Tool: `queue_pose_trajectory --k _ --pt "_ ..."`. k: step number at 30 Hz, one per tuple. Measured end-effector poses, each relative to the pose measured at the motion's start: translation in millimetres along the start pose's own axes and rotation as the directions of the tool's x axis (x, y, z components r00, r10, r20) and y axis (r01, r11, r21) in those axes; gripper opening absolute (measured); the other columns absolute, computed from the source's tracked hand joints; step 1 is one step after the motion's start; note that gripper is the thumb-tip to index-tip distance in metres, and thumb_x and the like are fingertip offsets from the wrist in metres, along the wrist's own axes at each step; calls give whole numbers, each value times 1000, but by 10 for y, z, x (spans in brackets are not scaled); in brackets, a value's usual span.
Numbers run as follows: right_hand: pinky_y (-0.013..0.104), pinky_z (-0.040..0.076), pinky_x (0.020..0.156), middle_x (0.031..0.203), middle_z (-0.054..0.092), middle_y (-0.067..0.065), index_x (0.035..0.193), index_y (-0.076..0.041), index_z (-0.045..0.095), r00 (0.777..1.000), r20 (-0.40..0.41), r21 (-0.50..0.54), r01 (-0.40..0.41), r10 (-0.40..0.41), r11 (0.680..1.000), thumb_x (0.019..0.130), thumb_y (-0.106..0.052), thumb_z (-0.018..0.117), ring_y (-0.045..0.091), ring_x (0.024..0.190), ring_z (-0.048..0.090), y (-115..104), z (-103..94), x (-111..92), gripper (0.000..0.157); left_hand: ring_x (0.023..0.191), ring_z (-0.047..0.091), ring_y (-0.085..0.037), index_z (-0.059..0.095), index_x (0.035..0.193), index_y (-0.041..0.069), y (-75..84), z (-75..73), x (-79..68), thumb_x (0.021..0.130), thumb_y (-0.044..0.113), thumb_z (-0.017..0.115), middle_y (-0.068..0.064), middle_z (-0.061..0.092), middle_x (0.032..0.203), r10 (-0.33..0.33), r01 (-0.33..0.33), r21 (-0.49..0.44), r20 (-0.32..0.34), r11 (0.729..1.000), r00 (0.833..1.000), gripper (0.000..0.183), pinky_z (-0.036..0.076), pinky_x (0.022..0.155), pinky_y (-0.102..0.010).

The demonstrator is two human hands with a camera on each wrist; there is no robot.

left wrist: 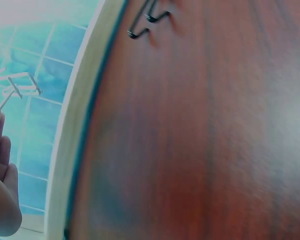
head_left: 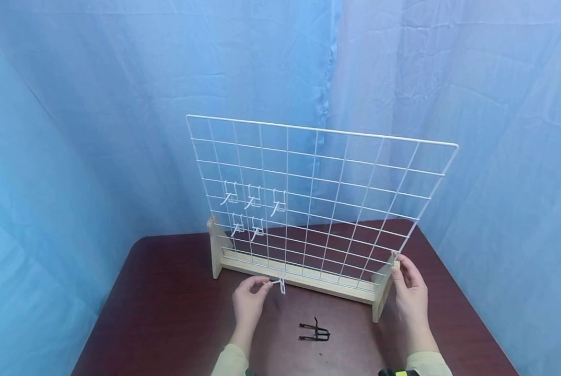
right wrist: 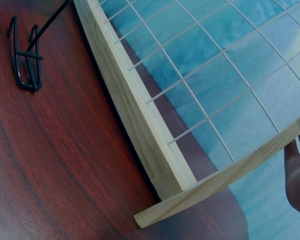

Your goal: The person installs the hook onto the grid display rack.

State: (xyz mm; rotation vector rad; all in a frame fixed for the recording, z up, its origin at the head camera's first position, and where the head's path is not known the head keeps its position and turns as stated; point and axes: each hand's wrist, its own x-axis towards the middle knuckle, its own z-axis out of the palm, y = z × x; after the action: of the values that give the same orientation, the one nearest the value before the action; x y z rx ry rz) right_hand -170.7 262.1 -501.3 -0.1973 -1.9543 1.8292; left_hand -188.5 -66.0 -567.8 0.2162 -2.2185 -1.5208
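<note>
Between thumb and fingers my left hand [head_left: 249, 300] pinches a white wire hook [head_left: 282, 285] by its prong, low in front of the grid stand. The same white hook [left wrist: 21, 86] shows its squared wire frame in the left wrist view. My right hand [head_left: 409, 287] grips the top of the stand's right wooden end piece [head_left: 383, 292]. A white wire grid [head_left: 327, 209] stands upright in the wooden base [head_left: 304, 282]. Several white hooks [head_left: 254, 202] hang on its left part in two rows. One black wire hook [head_left: 315, 332] lies on the table before the base.
The dark red wooden table [head_left: 167, 318] carries the stand. Blue curtains [head_left: 120, 104] hang behind and at both sides. At the left, the base has another wooden end piece [head_left: 216, 250].
</note>
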Motion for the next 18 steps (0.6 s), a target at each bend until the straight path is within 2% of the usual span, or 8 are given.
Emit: queue_pose_trajectory --k 8,13,18 --pt "11 40 90 131 51 5 128 -2 51 1000 0 19 6 -6 1000 94 -8 51 7 117 46 4 8 3 35 73 60 -9 72 80 20 255 -23 79 71 17 80 9 67 77 -17 10 -65 -104 998 994 13 48 64 -27" --pt "12 40 89 131 52 6 128 -1 50 1000 -1 31 12 -12 999 94 -8 51 7 116 47 3 9 5 35 72 60 -13 73 81 15 408 -35 129 71 13 80 5 67 76 37 -49 -62 -182 997 983 13 49 62 -32" --pt "12 40 89 131 52 6 128 0 50 1000 -2 41 10 -10 999 94 -7 50 8 116 47 8 10 4 35 79 60 -16 73 81 15 543 -43 168 70 13 80 4 67 77 83 -96 -46 -240 994 967 13 46 68 -37"
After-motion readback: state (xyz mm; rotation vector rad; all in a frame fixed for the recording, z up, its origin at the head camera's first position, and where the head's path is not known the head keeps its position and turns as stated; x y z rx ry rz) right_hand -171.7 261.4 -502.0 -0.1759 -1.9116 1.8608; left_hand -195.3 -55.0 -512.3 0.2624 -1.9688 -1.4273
